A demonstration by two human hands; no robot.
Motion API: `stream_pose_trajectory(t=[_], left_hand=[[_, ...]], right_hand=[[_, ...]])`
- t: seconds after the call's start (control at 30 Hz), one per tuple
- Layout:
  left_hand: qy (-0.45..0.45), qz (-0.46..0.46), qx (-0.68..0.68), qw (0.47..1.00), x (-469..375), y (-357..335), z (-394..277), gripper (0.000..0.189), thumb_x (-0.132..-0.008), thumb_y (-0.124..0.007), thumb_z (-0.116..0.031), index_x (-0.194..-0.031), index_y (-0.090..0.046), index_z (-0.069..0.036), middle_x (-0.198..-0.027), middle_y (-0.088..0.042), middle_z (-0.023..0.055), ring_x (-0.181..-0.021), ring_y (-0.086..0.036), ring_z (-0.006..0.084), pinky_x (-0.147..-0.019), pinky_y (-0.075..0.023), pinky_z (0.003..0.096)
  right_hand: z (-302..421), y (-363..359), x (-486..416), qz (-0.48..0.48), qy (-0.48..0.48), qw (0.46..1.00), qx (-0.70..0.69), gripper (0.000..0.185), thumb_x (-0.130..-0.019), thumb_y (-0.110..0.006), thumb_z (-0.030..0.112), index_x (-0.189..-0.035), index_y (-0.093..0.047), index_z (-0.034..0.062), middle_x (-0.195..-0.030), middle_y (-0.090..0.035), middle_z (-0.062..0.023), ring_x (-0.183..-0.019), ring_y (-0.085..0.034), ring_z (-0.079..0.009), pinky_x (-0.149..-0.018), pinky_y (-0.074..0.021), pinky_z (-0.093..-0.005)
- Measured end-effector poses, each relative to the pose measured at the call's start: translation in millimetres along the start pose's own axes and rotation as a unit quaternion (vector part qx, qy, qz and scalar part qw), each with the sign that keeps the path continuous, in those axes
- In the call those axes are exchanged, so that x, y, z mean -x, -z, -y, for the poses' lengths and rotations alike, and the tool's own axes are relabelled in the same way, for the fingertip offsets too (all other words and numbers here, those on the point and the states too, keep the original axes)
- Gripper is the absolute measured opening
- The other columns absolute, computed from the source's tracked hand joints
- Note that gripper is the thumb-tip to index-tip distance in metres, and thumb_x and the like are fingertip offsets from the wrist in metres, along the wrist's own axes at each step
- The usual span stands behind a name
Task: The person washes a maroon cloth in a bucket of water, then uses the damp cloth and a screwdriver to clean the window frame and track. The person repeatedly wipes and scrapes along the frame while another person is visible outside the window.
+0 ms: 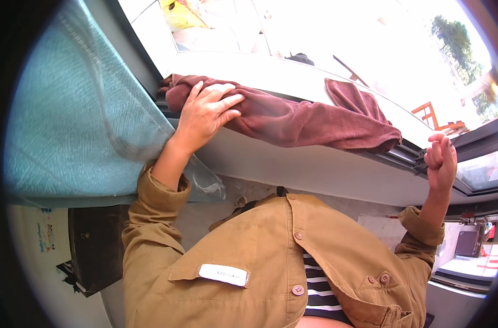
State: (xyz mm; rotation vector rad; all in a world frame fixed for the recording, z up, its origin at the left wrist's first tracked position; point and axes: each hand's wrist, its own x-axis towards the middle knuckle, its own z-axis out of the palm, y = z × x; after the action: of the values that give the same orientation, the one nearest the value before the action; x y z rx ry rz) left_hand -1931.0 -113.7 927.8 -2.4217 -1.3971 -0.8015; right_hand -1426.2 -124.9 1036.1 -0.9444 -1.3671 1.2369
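A maroon towel [281, 119] lies bunched lengthwise along the sill and track of a window [400, 153], one corner folded out over the ledge. My left hand [210, 106] rests on the towel's left end, palm down, with its fingers spread across the cloth. Beyond the towel's right end, my right hand [440, 160] is raised beside the dark window frame [474, 139]. Its fingers are curled, and I see nothing in them. The towel and my right hand are apart.
Blue-green covering under clear plastic [76, 115] fills the left side, close to my left forearm. Below the sill runs a pale wall [298, 164]. A dark box-like piece [97, 246] stands at lower left. Past the window are a yellow bag [183, 16] and an orange frame [431, 115].
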Motion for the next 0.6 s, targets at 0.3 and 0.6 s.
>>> stream_pose_trajectory(t=[0.3,0.6], left_hand=[[-0.019,-0.168,0.025,0.985,16,13,-15,0.025,-0.068,-0.075,-0.012,-0.091,-0.066,-0.006,-0.094,-0.060,0.0076,-0.089,-0.057,0.0277,-0.081,-0.0465,0.0409],[0.060,-0.130,-0.031,0.989,42,13,-3,0.025,-0.078,-0.071,-0.022,-0.092,-0.065,-0.002,-0.094,-0.062,0.0114,-0.088,-0.058,0.0316,-0.083,-0.0465,0.0436]], right_hand=[[-52,-202,-26,0.199,0.246,0.921,-0.229,0.061,-0.100,-0.024,0.052,-0.061,-0.038,0.0073,-0.049,-0.023,0.0028,-0.045,-0.019,-0.0127,-0.047,-0.0193,-0.0300],[-136,-256,-38,0.146,0.173,0.950,-0.214,0.061,-0.103,-0.029,0.038,-0.057,-0.044,0.0024,-0.050,-0.038,-0.0019,-0.045,-0.032,-0.0122,-0.044,-0.0276,-0.0269]])
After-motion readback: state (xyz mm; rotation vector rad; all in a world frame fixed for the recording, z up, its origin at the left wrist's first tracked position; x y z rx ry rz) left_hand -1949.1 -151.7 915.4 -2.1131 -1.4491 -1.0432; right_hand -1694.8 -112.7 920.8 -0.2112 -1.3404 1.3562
